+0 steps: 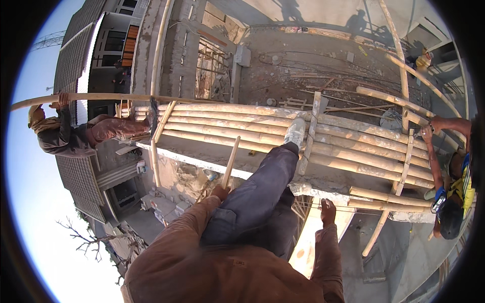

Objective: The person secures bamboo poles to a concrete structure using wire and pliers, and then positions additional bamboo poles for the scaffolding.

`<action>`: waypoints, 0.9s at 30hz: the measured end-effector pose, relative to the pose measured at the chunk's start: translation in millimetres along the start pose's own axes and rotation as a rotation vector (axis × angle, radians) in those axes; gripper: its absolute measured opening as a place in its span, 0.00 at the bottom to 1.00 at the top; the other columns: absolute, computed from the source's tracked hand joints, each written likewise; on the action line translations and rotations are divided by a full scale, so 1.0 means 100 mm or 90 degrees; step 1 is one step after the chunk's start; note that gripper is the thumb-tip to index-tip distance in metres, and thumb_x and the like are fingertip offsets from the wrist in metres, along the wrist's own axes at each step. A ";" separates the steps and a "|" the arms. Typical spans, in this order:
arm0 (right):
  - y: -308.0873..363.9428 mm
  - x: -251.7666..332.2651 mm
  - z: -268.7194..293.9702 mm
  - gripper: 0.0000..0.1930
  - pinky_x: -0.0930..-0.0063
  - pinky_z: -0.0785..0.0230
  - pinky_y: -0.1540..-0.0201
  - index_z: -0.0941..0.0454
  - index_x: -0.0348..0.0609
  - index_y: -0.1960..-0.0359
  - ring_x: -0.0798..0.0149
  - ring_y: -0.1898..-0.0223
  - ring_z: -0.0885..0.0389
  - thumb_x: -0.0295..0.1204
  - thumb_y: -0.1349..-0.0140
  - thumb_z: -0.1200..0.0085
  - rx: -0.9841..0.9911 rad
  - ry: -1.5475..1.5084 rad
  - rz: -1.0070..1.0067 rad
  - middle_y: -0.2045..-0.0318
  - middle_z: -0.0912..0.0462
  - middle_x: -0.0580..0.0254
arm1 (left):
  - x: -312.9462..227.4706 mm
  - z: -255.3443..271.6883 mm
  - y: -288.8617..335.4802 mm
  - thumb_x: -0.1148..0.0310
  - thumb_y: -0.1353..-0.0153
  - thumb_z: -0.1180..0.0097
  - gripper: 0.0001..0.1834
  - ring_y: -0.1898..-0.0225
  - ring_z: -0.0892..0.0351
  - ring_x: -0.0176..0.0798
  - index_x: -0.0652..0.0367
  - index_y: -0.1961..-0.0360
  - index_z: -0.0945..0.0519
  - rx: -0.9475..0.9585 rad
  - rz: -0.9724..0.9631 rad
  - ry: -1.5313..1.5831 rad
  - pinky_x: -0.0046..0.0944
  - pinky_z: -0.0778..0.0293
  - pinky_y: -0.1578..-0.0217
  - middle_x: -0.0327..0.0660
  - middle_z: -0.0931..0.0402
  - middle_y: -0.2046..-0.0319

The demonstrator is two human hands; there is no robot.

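Observation:
My left hand is closed around the lower end of a short wooden batten, which points up and away from me. My right hand is raised in front of a pale board, its fingers curled. Whether anything is inside those fingers is too small to tell. My leg reaches forward, and its pale, dirty shoe rests on a platform of bamboo poles laid side by side. Beside the shoe, a wooden crosspiece lies across the poles.
At the left, a person grips a long bamboo pole. Another person handles poles at the right. Upright bamboo rises at the platform's back. A concrete ledge runs below the poles; beyond lies a debris-strewn floor.

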State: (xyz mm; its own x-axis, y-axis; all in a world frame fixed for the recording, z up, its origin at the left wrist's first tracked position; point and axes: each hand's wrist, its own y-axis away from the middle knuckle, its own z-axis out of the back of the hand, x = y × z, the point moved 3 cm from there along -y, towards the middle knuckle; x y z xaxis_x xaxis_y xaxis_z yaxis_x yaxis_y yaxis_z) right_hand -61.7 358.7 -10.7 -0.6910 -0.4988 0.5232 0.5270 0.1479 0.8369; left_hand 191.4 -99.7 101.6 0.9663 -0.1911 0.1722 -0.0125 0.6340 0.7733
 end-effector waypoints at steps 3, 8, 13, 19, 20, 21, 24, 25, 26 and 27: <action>0.31 -0.31 0.23 0.31 0.71 0.24 0.63 0.28 0.26 0.45 0.61 0.63 0.18 0.45 0.36 0.42 0.016 -0.036 -0.083 0.55 0.19 0.43 | -0.07 -0.06 0.06 0.47 0.42 0.43 0.33 0.49 0.21 0.59 0.65 0.47 0.25 0.011 0.024 0.030 0.51 0.26 0.48 0.61 0.21 0.53; 0.60 -0.55 0.73 0.31 0.68 0.20 0.60 0.30 0.26 0.44 0.56 0.56 0.19 0.43 0.36 0.41 -0.017 0.038 -0.217 0.51 0.22 0.42 | -0.33 -0.15 0.28 0.46 0.44 0.41 0.31 0.49 0.21 0.59 0.64 0.51 0.21 0.002 0.011 0.045 0.52 0.26 0.48 0.60 0.20 0.54; 0.61 -0.11 0.93 0.28 0.70 0.20 0.61 0.28 0.27 0.46 0.61 0.57 0.19 0.42 0.36 0.41 -0.032 -0.012 -0.121 0.55 0.20 0.47 | -0.42 -0.13 0.45 0.47 0.44 0.40 0.29 0.50 0.20 0.59 0.63 0.54 0.18 0.044 0.013 0.017 0.52 0.25 0.49 0.60 0.20 0.54; 0.58 0.35 0.95 0.27 0.76 0.30 0.74 0.28 0.35 0.43 0.60 0.62 0.16 0.44 0.35 0.43 -0.004 -0.116 -0.049 0.57 0.18 0.53 | -0.49 -0.19 0.34 0.48 0.43 0.41 0.31 0.48 0.22 0.59 0.63 0.48 0.24 0.043 -0.021 0.043 0.52 0.26 0.47 0.59 0.21 0.52; 0.61 0.42 0.91 0.27 0.76 0.30 0.74 0.28 0.35 0.43 0.60 0.62 0.16 0.44 0.35 0.43 0.006 -0.111 -0.043 0.57 0.18 0.53 | -0.53 -0.19 0.35 0.49 0.42 0.42 0.31 0.47 0.22 0.60 0.64 0.47 0.26 0.060 -0.016 0.044 0.52 0.26 0.47 0.59 0.22 0.51; 0.64 0.45 0.85 0.26 0.78 0.34 0.76 0.28 0.37 0.43 0.60 0.62 0.16 0.44 0.35 0.43 -0.019 -0.092 -0.066 0.57 0.18 0.54 | -0.52 -0.16 0.39 0.48 0.42 0.42 0.31 0.46 0.23 0.61 0.64 0.47 0.27 0.055 -0.030 0.056 0.52 0.27 0.46 0.59 0.22 0.51; 0.78 0.49 0.77 0.25 0.78 0.36 0.76 0.27 0.39 0.44 0.60 0.62 0.16 0.44 0.36 0.42 -0.043 -0.051 -0.095 0.58 0.18 0.55 | -0.44 -0.09 0.49 0.47 0.41 0.43 0.32 0.46 0.23 0.61 0.63 0.47 0.27 0.060 -0.043 0.069 0.52 0.27 0.45 0.59 0.22 0.50; 0.81 0.40 0.78 0.25 0.77 0.36 0.76 0.27 0.39 0.44 0.60 0.63 0.17 0.44 0.36 0.42 -0.024 -0.060 -0.105 0.60 0.19 0.56 | -0.43 -0.06 0.49 0.47 0.41 0.43 0.32 0.46 0.23 0.61 0.63 0.47 0.27 0.053 -0.043 0.077 0.52 0.27 0.45 0.59 0.22 0.50; 0.85 0.30 0.81 0.25 0.76 0.36 0.76 0.27 0.39 0.45 0.61 0.64 0.17 0.44 0.36 0.41 -0.006 -0.071 -0.116 0.61 0.19 0.57 | -0.42 -0.06 0.48 0.46 0.41 0.43 0.32 0.46 0.23 0.60 0.63 0.46 0.28 0.039 -0.038 0.074 0.51 0.27 0.45 0.58 0.23 0.49; 0.88 0.21 0.85 0.25 0.75 0.35 0.76 0.27 0.40 0.45 0.61 0.66 0.18 0.44 0.37 0.41 -0.014 -0.109 -0.132 0.62 0.20 0.58 | -0.43 -0.05 0.47 0.46 0.40 0.44 0.32 0.45 0.23 0.59 0.63 0.46 0.28 0.027 -0.034 0.071 0.51 0.27 0.45 0.58 0.23 0.49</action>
State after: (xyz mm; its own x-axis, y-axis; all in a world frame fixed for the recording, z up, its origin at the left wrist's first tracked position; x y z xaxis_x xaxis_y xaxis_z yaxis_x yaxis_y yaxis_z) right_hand -71.9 433.5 88.1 -0.8577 -0.3645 0.3627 0.3756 0.0377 0.9260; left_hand 150.9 -57.9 127.1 0.9884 -0.1376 0.0635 0.0307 0.5920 0.8054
